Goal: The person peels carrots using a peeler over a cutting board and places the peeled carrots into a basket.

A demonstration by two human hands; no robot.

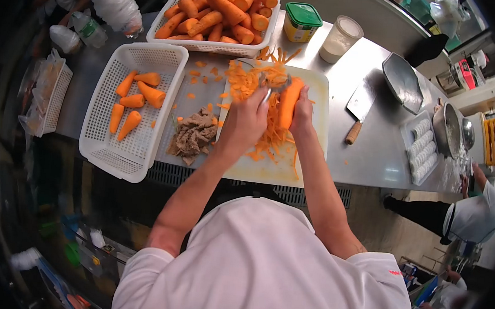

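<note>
My left hand [247, 118] is closed around a peeler [276, 87], whose metal head lies against the upper part of a carrot [289, 104]. My right hand [303, 111] grips this carrot from its right side, holding it upright in the view. Beneath both hands is a white cutting board [312, 154], strewn with orange carrot peelings [243, 80]. More shreds hang below the carrot and lie on the steel table left of the board. A crumpled brown cloth [194, 134] rests at the board's left edge.
A white basket [209, 47] heaped with carrots stands at the back; another basket [96, 137] at left holds several carrots. A cleaver [361, 102], a green-lidded tub [302, 22], a plastic container [341, 40] and a tray of white rolls [421, 146] are around. Another person [472, 213] works at right.
</note>
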